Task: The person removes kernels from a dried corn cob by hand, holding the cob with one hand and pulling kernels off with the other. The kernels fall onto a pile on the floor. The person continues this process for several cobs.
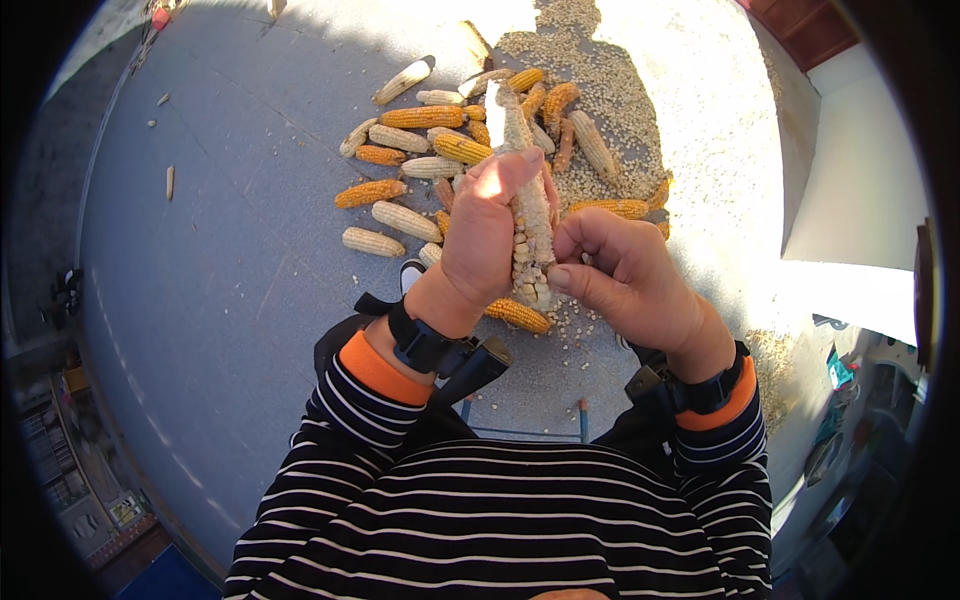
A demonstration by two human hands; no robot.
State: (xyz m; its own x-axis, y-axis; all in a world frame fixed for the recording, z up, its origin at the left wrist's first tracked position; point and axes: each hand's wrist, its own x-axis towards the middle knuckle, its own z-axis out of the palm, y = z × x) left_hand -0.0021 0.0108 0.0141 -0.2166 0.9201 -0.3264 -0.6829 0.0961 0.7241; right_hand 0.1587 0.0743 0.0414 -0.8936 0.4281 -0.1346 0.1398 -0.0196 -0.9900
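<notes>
My left hand (484, 225) is wrapped around a mostly stripped white corn cob (534, 199), its thumb lying across the upper part. Bare whitish cob shows along most of the length. A patch of pale kernels (531, 287) remains at the end nearest me, with a few yellowish ones along the left side. At the lower right edge of this cob, the thumb and curled fingers of my right hand (630, 277) grip it beside those kernels. A small pale kernel (586, 259) shows by the right fingers. My left palm hides part of the cob.
Several white ears (405, 220) and yellow ears of corn (422, 117) lie on the grey floor (225, 300) beyond my hands. Loose kernels (615, 97) spread at the upper right, partly in my shadow. A yellow ear (517, 315) lies below the cob. Blue metal legs (583, 420) stand near me.
</notes>
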